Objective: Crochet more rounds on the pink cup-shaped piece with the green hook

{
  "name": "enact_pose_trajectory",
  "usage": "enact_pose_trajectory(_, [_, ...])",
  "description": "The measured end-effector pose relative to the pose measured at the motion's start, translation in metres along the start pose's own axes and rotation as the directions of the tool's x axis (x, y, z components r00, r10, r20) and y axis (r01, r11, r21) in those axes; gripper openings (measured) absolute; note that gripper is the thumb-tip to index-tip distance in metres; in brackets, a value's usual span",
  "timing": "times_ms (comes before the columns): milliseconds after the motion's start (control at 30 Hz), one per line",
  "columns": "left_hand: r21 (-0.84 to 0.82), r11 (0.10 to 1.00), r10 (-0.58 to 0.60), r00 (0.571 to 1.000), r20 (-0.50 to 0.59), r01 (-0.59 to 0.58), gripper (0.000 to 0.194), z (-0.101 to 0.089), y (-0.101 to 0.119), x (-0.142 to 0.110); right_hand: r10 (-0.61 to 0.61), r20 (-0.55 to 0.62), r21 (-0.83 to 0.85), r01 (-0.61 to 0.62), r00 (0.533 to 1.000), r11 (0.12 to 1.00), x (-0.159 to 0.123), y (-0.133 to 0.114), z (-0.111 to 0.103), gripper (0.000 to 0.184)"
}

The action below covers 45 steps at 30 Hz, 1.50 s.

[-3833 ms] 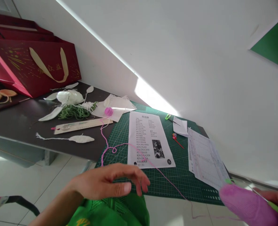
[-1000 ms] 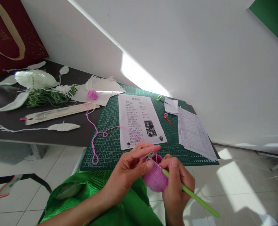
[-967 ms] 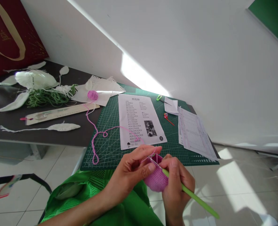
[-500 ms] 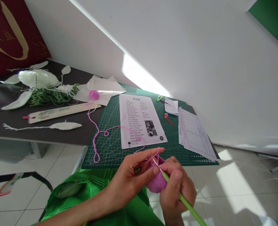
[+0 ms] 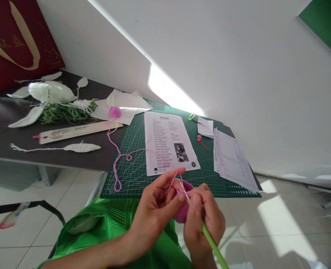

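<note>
My left hand (image 5: 156,209) pinches a pink crocheted piece (image 5: 181,215), and pink yarn (image 5: 174,178) runs up over its raised index finger. In my right hand (image 5: 206,220) is a crochet hook (image 5: 211,241) with a green handle. Its metal tip meets the yarn at the top edge of the piece, between both hands. Fingers hide much of the crocheted piece. A loose pink strand (image 5: 116,170) lies across the mat, and a small ball of pink yarn (image 5: 115,111) rests on papers at the left.
Below the hands' far side lies a green cutting mat (image 5: 131,175) with a printed pattern sheet (image 5: 165,142). Stitch markers (image 5: 199,138) and handwritten sheets (image 5: 235,160) are to the right. Green yarn (image 5: 67,112), white crocheted leaves (image 5: 83,148) and a wooden ruler (image 5: 78,132) occupy the left.
Both hands have shifted slightly up and left with the piece. The hook stands a little steeper, and the left index finger is raised with the yarn stretched from it. The view has shifted slightly.
</note>
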<state>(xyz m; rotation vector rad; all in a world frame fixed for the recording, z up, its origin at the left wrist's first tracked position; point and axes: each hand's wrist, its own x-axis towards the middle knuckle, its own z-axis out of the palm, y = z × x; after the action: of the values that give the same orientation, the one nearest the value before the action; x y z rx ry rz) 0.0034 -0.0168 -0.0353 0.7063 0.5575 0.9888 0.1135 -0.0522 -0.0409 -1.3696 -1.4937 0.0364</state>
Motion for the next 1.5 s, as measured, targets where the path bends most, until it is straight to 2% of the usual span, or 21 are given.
enact_pose_trajectory(200, [0.076, 0.995, 0.067, 0.992, -0.111, -0.059, 0.048, 0.007, -0.003, -0.006, 0.029, -0.211, 0.055, -0.018, 0.977, 0.998, -0.018, 0.004, 0.023, 0.027])
enact_pose_trajectory(267, [0.078, 0.996, 0.056, 0.993, -0.104, -0.048, 0.048, 0.006, -0.003, -0.005, 0.034, -0.220, 0.100, -0.012, 0.975, 0.995, -0.018, 0.007, 0.024, 0.030])
enact_pose_trajectory(333, [0.053, 0.998, 0.026, 0.997, -0.071, -0.022, 0.048, 0.003, -0.001, -0.003, 0.054, -0.161, 0.144, -0.030, 0.985, 0.989, -0.013, 0.009, 0.018, 0.028])
enact_pose_trajectory(467, [0.012, 0.998, -0.066, 0.996, 0.062, 0.065, 0.047, -0.003, 0.005, 0.002, 0.049, 0.113, 0.171, -0.068, 0.992, 0.983, 0.005, 0.011, -0.007, 0.016])
enact_pose_trajectory(567, [0.002, 0.995, -0.101, 0.985, 0.143, 0.102, 0.045, -0.005, 0.009, 0.003, -0.094, 0.220, 0.105, 0.072, 0.971, 0.992, 0.015, 0.009, -0.023, 0.008])
enact_pose_trajectory(633, [0.045, 0.993, -0.115, 0.979, 0.168, 0.109, 0.044, -0.007, 0.010, 0.003, -0.176, 0.223, 0.088, 0.160, 0.959, 0.983, 0.017, 0.008, -0.028, 0.012])
enact_pose_trajectory(700, [0.126, 0.986, -0.135, 0.975, 0.178, 0.113, 0.044, -0.009, 0.011, 0.003, -0.193, 0.204, 0.104, 0.174, 0.960, 0.979, 0.016, 0.009, -0.029, 0.019])
enact_pose_trajectory(833, [0.229, 0.966, -0.170, 0.963, 0.208, 0.121, 0.045, -0.013, 0.015, 0.005, -0.073, 0.172, 0.141, 0.049, 0.982, 0.989, 0.012, 0.010, -0.029, 0.022])
enact_pose_trajectory(1100, [0.270, 0.953, -0.210, 0.944, 0.255, 0.139, 0.041, -0.017, 0.020, 0.006, 0.086, 0.169, 0.168, -0.114, 0.982, 0.979, 0.013, 0.003, -0.030, 0.024])
enact_pose_trajectory(1167, [0.250, 0.956, -0.221, 0.937, 0.271, 0.153, 0.041, -0.017, 0.021, 0.006, 0.109, 0.159, 0.186, -0.138, 0.981, 0.973, 0.015, 0.001, -0.031, 0.025])
enact_pose_trajectory(1367, [-0.014, 0.974, -0.209, 0.927, 0.313, 0.224, 0.037, -0.010, 0.024, 0.006, 0.086, 0.283, 0.230, -0.155, 0.955, 0.961, 0.024, -0.003, -0.039, 0.019])
enact_pose_trajectory(1500, [-0.099, 0.959, -0.222, 0.919, 0.326, 0.267, 0.036, -0.007, 0.025, 0.005, 0.111, 0.330, 0.201, -0.185, 0.937, 0.962, 0.029, -0.006, -0.048, 0.023])
